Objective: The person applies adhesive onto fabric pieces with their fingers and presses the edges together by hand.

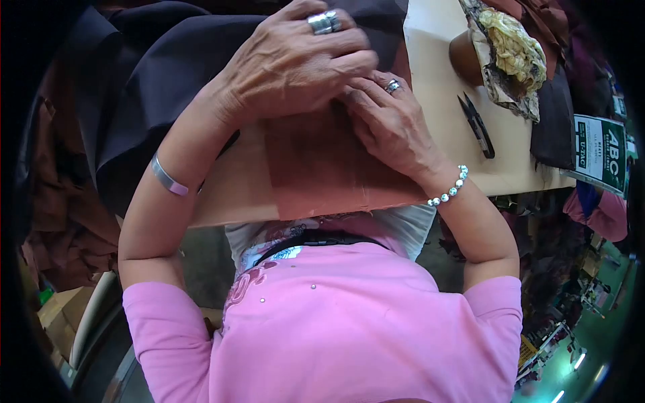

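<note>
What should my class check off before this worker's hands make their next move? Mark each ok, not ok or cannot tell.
1. Left hand and right hand both in view: ok.
2. Fingertips' hold clearly visible: not ok, hidden under the hands.
3. Work held firmly: cannot tell.
4. Snips on the table, apart from both hands: ok.
5. Wrists bare: not ok, metal cuff and beaded bracelet worn.

Black snips (478, 127) partly block passage beside the right hand (396, 127)
</note>
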`<move>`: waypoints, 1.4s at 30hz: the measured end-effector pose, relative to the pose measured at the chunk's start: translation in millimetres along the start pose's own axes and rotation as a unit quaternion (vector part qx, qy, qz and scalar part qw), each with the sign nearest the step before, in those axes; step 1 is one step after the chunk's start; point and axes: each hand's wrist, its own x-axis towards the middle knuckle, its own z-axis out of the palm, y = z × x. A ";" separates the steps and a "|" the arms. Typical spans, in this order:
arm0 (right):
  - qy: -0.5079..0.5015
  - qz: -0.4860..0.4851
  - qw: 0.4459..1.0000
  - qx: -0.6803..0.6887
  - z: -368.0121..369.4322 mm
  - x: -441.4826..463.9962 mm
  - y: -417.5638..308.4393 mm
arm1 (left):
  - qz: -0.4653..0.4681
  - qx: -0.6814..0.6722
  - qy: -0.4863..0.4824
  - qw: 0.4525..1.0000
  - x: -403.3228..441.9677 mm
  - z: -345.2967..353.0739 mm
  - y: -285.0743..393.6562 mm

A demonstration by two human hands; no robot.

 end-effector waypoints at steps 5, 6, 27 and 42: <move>0.032 -0.017 0.999 0.006 4.7 1.9 3.7 | -0.213 0.047 -0.140 0.966 -19.5 -17.5 -18.9; 0.030 -0.013 0.999 0.005 3.9 1.7 2.6 | -0.219 0.048 -0.133 0.965 -18.8 -19.9 -15.5; 0.028 0.149 0.959 0.240 -4.8 8.8 9.9 | -0.295 0.122 -0.173 0.932 -45.6 -5.9 -0.9; 0.028 0.125 0.990 0.054 7.2 28.0 26.9 | -0.158 0.161 -0.170 0.959 -49.9 -4.7 -19.2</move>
